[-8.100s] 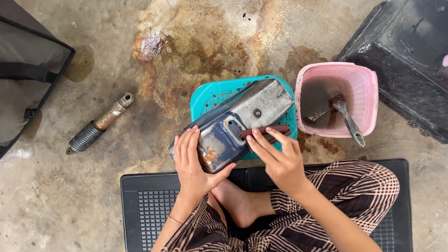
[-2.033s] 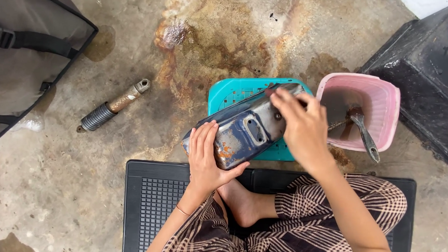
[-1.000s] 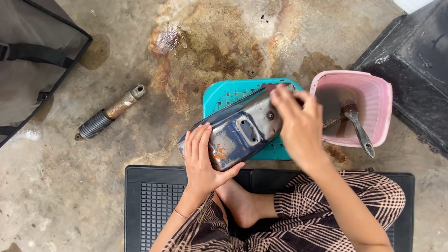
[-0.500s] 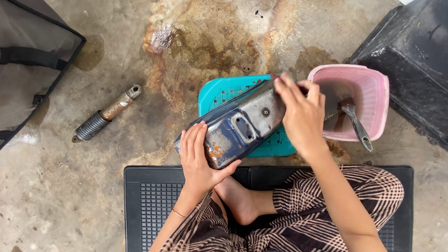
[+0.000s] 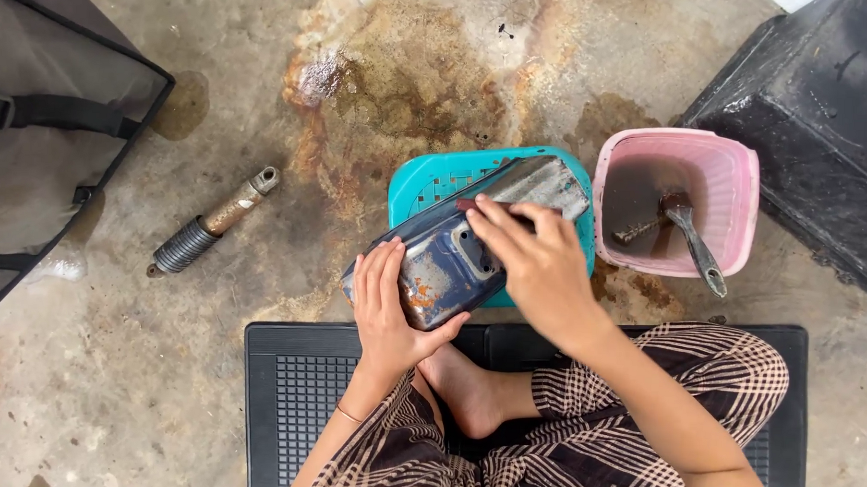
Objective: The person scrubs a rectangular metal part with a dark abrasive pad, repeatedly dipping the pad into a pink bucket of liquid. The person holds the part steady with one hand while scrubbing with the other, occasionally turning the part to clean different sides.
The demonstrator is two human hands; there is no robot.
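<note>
1. Rusty blue metal cover (image 5: 447, 273) is what I see at the centre of the head view, lying tilted across a teal basket (image 5: 426, 181) on the stained concrete floor (image 5: 256, 381), its near end reaching toward the black mat (image 5: 285, 382).
2. My left hand (image 5: 388, 309) lies flat on the cover's near left end, fingers together and thumb hooked under the edge, pinning it down.
3. My right hand (image 5: 539, 262) presses on the far half, fingers closed over a thin dark red-brown strip (image 5: 478, 206); I cannot tell what kind of strip it is.
4. To the right stands a pink tub (image 5: 733, 201) of brown liquid with a brush (image 5: 693, 243) leaning in it, and a black crate (image 5: 812, 122) beyond that.
5. Well apart on the left lie a shock absorber (image 5: 211, 222) and a grey bag (image 5: 43, 143).
6. Judging progress: the far end of the cover looks bare and grey, while orange rust patches and worn blue paint remain near my left hand, so I reckon the cleaning is partly done.
</note>
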